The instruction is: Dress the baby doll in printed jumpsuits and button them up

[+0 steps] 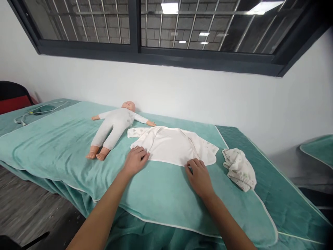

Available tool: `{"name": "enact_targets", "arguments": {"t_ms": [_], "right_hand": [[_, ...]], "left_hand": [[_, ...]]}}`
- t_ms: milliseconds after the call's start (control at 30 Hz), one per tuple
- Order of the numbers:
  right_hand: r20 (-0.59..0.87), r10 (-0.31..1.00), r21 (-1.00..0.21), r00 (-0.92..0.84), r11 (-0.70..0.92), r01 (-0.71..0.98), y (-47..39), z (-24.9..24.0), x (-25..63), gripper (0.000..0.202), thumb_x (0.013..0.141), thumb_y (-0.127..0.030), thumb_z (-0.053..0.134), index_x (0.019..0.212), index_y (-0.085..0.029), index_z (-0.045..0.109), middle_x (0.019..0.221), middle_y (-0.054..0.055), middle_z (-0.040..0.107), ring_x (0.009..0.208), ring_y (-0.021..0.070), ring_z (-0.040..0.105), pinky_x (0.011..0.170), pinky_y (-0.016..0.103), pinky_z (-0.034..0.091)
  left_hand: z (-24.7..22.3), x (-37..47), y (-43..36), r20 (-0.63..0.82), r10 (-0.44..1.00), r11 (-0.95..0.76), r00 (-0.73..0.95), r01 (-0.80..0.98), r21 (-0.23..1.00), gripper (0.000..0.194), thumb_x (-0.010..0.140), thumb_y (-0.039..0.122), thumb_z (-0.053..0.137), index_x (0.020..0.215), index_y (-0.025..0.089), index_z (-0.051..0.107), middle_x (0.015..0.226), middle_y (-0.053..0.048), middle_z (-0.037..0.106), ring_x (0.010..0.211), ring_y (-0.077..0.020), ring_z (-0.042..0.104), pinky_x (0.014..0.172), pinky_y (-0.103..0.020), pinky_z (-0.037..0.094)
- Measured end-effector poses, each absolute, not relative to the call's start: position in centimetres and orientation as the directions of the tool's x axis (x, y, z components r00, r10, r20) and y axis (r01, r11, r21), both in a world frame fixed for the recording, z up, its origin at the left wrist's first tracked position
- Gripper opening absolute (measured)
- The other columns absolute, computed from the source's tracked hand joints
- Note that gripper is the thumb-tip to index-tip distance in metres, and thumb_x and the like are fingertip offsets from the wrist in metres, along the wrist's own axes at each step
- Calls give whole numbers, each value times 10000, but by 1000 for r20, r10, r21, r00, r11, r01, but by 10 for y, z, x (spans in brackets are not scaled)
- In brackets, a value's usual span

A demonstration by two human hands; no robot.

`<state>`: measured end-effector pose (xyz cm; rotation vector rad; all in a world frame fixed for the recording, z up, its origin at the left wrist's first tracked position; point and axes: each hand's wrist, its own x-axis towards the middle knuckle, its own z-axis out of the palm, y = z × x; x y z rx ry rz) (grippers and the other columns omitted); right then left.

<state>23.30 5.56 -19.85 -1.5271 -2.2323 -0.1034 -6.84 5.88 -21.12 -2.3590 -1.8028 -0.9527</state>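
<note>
A white baby shirt (pixel 170 146) lies spread open on the green blanket, its long sleeves out to the sides. My left hand (pixel 135 160) is at the shirt's lower left edge, fingers curled over the cloth and thumb close to them. At the lower right part of the hem, my right hand (pixel 199 175) has thumb and fingers bent together on the fabric. Both fingertips' undersides are hidden. Left of the shirt, a baby doll (pixel 117 121) in a white outfit lies on its back, one arm reaching to the shirt's left sleeve.
A crumpled white printed garment (pixel 239 169) rests to the right of the shirt. The green blanket (pixel 161 194) covers the bed, which stands against a white wall below a barred window (pixel 135 57). A pale cable (pixel 39 111) lies at the far left, near a black-and-red chair (pixel 15 97).
</note>
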Motion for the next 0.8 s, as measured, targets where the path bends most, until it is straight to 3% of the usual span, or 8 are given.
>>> {"name": "enact_targets", "arguments": {"t_ms": [300, 633, 800], "right_hand": [[401, 876, -38, -267, 307, 951, 61, -196, 225, 304, 983, -295, 432, 704, -217, 524, 772, 38, 633, 810, 216, 562, 730, 338, 326], [431, 869, -76, -241, 301, 951, 62, -199, 226, 328, 981, -299, 432, 678, -207, 520, 741, 42, 631, 777, 203, 555, 717, 318, 308], [469, 860, -193, -203, 324, 926, 60, -203, 229, 280, 970, -315, 427, 731, -214, 533, 781, 46, 619, 806, 214, 553, 743, 332, 347]], "left_hand": [[-216, -69, 61, 485, 867, -309, 117, 890, 337, 332, 971, 315, 443, 707, 206, 614, 826, -51, 640, 852, -203, 536, 797, -355, 403], [-219, -70, 62, 499, 861, -299, 102, 894, 333, 302, 962, 294, 457, 715, 203, 605, 851, -52, 640, 867, -212, 528, 800, -365, 413], [-221, -71, 63, 519, 853, -263, 57, 906, 332, 301, 958, 288, 449, 691, 204, 560, 812, -55, 623, 854, -216, 527, 807, -365, 422]]}}
